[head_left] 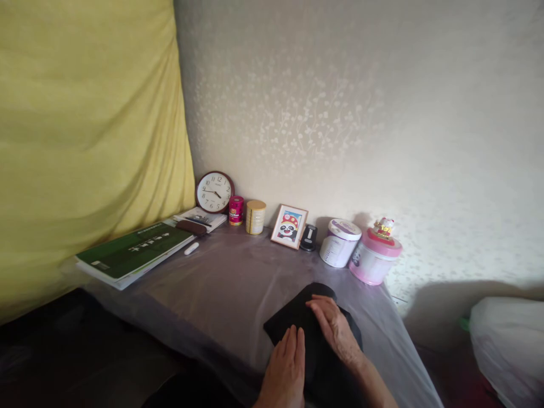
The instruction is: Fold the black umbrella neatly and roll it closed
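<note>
A piece of black cloth [317, 354] lies on the covered table near its front edge, its far end rounded and a corner pointing left. My left hand [287, 362] rests flat on the cloth's left side, fingers stretched out and side by side. Farther up and to the right, my right hand [334, 326] lies over the cloth with its fingers extended and slightly bent. Neither hand shows a grip on the fabric. The cloth's near end runs out of sight between my forearms.
Along the wall stand a round clock [215, 192], a pink can [236, 211], a yellow-lidded canister [255, 217], a framed panda picture [289, 226], a black stapler-like object [308, 238], a white tub [340, 243] and a pink tub [374, 260] bearing a figurine. A green book [136, 249] lies left.
</note>
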The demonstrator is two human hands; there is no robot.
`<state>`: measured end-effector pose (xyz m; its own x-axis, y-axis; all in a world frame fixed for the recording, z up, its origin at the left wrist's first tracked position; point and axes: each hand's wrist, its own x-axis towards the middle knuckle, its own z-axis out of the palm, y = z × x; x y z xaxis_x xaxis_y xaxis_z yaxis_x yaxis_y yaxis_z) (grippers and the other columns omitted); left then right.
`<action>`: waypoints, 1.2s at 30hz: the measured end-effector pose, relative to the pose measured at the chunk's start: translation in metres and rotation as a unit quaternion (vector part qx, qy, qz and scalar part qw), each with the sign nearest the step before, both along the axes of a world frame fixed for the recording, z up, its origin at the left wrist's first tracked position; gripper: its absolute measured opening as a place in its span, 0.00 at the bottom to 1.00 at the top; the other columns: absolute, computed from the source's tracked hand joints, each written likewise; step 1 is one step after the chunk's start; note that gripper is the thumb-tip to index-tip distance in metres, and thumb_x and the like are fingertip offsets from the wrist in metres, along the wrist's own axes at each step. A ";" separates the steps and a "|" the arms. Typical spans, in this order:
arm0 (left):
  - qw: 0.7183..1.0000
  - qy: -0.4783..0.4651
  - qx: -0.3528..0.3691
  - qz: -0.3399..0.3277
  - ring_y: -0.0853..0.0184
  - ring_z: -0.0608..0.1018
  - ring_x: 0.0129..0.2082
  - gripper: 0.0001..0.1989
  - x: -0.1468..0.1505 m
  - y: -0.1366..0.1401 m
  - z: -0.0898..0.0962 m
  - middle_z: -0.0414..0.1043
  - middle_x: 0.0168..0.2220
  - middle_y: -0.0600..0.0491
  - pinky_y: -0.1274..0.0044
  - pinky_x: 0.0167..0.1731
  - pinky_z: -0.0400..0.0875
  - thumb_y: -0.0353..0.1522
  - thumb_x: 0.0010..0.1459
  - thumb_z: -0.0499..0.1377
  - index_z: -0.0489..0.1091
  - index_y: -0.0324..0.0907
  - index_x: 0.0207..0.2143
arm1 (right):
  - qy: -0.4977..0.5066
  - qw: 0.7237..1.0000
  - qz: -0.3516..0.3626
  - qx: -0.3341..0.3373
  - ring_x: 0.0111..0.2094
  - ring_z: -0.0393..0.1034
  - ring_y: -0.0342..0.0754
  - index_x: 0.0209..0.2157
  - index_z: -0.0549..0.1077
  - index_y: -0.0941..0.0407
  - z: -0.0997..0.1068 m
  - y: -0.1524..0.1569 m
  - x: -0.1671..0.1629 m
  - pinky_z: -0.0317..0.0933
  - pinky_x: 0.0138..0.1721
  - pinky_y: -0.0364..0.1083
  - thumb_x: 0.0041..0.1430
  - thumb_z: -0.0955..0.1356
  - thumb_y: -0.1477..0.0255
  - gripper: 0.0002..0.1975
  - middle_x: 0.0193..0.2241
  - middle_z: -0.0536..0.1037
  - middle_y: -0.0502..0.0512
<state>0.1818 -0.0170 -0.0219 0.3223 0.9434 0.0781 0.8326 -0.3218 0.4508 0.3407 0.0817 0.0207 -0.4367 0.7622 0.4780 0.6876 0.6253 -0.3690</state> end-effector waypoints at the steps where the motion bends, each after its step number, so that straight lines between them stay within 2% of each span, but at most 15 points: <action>1: 1.000 0.001 -0.005 0.002 0.55 0.51 0.62 0.42 0.000 0.000 0.001 0.41 0.64 0.41 0.66 0.58 0.54 0.22 0.44 0.50 0.38 0.33 0.62 | -0.020 1.000 0.019 -0.003 0.52 0.65 0.50 0.43 0.73 0.52 -0.003 -0.001 -0.002 0.54 0.56 0.55 0.64 0.56 0.65 0.17 0.43 0.77 0.54; 2: 1.000 0.004 -0.009 0.003 0.55 0.51 0.62 0.42 0.000 -0.001 0.003 0.41 0.64 0.41 0.66 0.59 0.54 0.22 0.43 0.50 0.38 0.32 0.62 | -0.033 0.999 0.024 0.000 0.52 0.64 0.51 0.43 0.74 0.52 -0.006 0.000 -0.003 0.52 0.57 0.57 0.64 0.57 0.66 0.17 0.43 0.77 0.54; 4: 1.000 0.012 -0.021 0.003 0.55 0.52 0.62 0.42 0.001 -0.001 0.009 0.41 0.64 0.39 0.66 0.59 0.54 0.22 0.43 0.50 0.39 0.31 0.62 | -0.030 0.999 -0.011 0.020 0.53 0.63 0.52 0.43 0.74 0.54 -0.011 0.011 -0.002 0.51 0.56 0.58 0.64 0.56 0.66 0.18 0.45 0.76 0.56; 7: 0.999 0.025 -0.038 0.019 0.54 0.53 0.62 0.41 0.002 -0.003 0.017 0.43 0.63 0.39 0.66 0.58 0.55 0.21 0.44 0.49 0.40 0.31 0.62 | 0.005 0.994 -0.093 0.057 0.51 0.65 0.54 0.43 0.73 0.58 -0.014 0.028 0.007 0.57 0.52 0.58 0.64 0.54 0.64 0.21 0.46 0.74 0.61; 9: 0.998 0.031 -0.047 0.030 0.54 0.54 0.61 0.40 0.001 -0.004 0.021 0.46 0.63 0.38 0.66 0.58 0.56 0.21 0.44 0.49 0.40 0.31 0.62 | 0.023 0.989 -0.124 0.074 0.48 0.67 0.54 0.44 0.72 0.59 -0.014 0.029 0.013 0.59 0.50 0.57 0.64 0.54 0.64 0.21 0.46 0.74 0.63; 11: 0.998 0.034 -0.047 0.034 0.54 0.56 0.61 0.41 0.000 -0.007 0.025 0.49 0.62 0.37 0.67 0.57 0.56 0.21 0.44 0.51 0.40 0.30 0.61 | 0.029 0.990 -0.117 0.075 0.47 0.69 0.52 0.45 0.71 0.58 -0.012 0.019 0.018 0.60 0.50 0.56 0.63 0.55 0.64 0.19 0.45 0.75 0.62; 15: 0.997 0.055 -0.029 0.051 0.54 0.60 0.58 0.42 -0.004 -0.014 0.037 0.54 0.60 0.38 0.66 0.55 0.58 0.22 0.45 0.52 0.38 0.33 0.62 | 0.011 0.995 -0.088 0.050 0.48 0.67 0.50 0.45 0.71 0.54 -0.012 -0.006 0.027 0.59 0.51 0.54 0.62 0.58 0.67 0.16 0.48 0.73 0.58; 20: 0.993 0.100 -0.005 0.063 0.56 0.68 0.48 0.40 -0.005 -0.020 0.051 0.65 0.50 0.42 0.66 0.49 0.62 0.24 0.47 0.52 0.39 0.35 0.62 | 0.044 0.986 -0.159 0.012 0.46 0.69 0.52 0.40 0.74 0.54 -0.015 -0.015 0.053 0.61 0.50 0.55 0.59 0.59 0.68 0.15 0.44 0.76 0.58; 24: 0.989 0.122 0.020 0.075 0.55 0.68 0.46 0.39 -0.004 -0.022 0.052 0.68 0.45 0.45 0.63 0.48 0.61 0.24 0.48 0.52 0.41 0.39 0.62 | 0.087 0.978 -0.187 -0.016 0.44 0.70 0.52 0.36 0.74 0.53 -0.019 -0.023 0.077 0.63 0.48 0.53 0.57 0.60 0.65 0.14 0.40 0.77 0.57; 28: 0.987 0.133 0.018 0.091 0.54 0.69 0.47 0.39 -0.001 -0.022 0.049 0.68 0.47 0.44 0.62 0.47 0.61 0.24 0.49 0.52 0.41 0.41 0.62 | 0.113 0.974 -0.190 -0.048 0.42 0.72 0.52 0.33 0.74 0.52 -0.023 -0.035 0.087 0.64 0.46 0.51 0.56 0.59 0.62 0.15 0.37 0.79 0.55; 32: 0.990 0.109 -0.033 0.088 0.62 0.75 0.36 0.38 -0.002 -0.016 0.049 0.66 0.48 0.42 0.73 0.36 0.67 0.22 0.49 0.49 0.39 0.37 0.62 | 0.147 0.968 -0.188 -0.079 0.40 0.73 0.53 0.33 0.75 0.52 -0.024 -0.043 0.091 0.66 0.44 0.51 0.55 0.60 0.60 0.16 0.37 0.79 0.56; 34: 0.994 0.059 -0.028 0.085 0.64 0.75 0.38 0.38 -0.008 -0.012 0.052 0.67 0.48 0.42 0.75 0.36 0.67 0.22 0.48 0.49 0.41 0.35 0.62 | 0.165 0.963 -0.190 -0.097 0.38 0.74 0.54 0.33 0.75 0.52 -0.023 -0.044 0.094 0.67 0.42 0.51 0.54 0.60 0.61 0.16 0.35 0.79 0.55; 36: 0.996 -0.032 -0.033 0.080 0.64 0.75 0.40 0.36 -0.017 -0.010 0.058 0.69 0.46 0.43 0.76 0.38 0.67 0.24 0.47 0.49 0.45 0.35 0.61 | 0.184 0.956 -0.203 -0.105 0.36 0.75 0.54 0.33 0.75 0.52 -0.023 -0.043 0.097 0.67 0.41 0.52 0.53 0.61 0.60 0.15 0.33 0.80 0.54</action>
